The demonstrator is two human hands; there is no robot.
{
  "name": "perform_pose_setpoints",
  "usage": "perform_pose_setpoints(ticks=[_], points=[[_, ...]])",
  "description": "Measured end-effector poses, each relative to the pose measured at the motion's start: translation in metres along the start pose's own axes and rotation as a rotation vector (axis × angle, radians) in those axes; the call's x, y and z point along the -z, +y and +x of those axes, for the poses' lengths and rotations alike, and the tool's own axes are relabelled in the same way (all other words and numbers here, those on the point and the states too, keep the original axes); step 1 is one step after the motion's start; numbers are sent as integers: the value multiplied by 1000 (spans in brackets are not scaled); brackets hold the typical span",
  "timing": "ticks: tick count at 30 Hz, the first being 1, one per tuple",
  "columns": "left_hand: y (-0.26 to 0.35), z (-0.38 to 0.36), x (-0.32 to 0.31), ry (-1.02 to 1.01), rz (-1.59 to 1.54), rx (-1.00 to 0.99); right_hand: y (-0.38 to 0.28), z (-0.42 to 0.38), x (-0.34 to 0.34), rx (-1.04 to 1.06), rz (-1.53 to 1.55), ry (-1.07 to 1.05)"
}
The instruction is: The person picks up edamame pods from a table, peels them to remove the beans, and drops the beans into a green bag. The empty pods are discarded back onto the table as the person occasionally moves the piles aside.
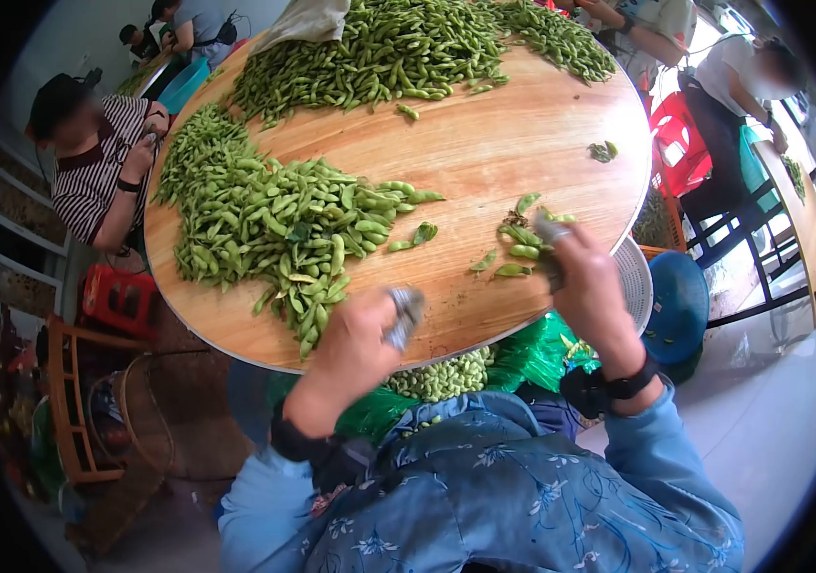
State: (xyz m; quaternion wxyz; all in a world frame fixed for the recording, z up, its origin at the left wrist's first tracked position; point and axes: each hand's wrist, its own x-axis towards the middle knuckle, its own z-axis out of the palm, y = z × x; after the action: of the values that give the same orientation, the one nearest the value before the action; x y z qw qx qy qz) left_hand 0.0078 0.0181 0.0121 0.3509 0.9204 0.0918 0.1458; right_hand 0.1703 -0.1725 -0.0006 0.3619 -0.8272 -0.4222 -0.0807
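Note:
Over the near edge of the round wooden table [484, 153] is my left hand [360, 329], its fingers bent, with grey coverings on the fingertips; whether it holds anything is hidden. My right hand [580, 272] is at the right, blurred, its covered fingers beside a few loose green pods [524, 251]. A heap of green pods [284, 224] lies left of centre, its near end close to my left hand. Below the table edge, shelled beans [441, 375] lie between folds of a green plastic bag [534, 358].
A larger pod pile [370, 57] covers the far side, partly under a cloth [303, 21]. People sit or stand at the left, far left and right. A red stool [119, 298], a blue stool [675, 301] and a white basket [633, 277] stand around the table.

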Motion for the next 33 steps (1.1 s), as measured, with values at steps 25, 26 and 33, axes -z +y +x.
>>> perform_pose_setpoints(ticks=[25, 26, 33], points=[[6, 2, -11, -23, -1263, 585, -42, -11, -32, -450, 1348, -503], [6, -1, -11, -17, -1267, 577, -43, -11, -32, -441, 1393, -530], [15, -6, -16, -4, -1207, 537, -48, -13, -27, -420, 1415, -543]])
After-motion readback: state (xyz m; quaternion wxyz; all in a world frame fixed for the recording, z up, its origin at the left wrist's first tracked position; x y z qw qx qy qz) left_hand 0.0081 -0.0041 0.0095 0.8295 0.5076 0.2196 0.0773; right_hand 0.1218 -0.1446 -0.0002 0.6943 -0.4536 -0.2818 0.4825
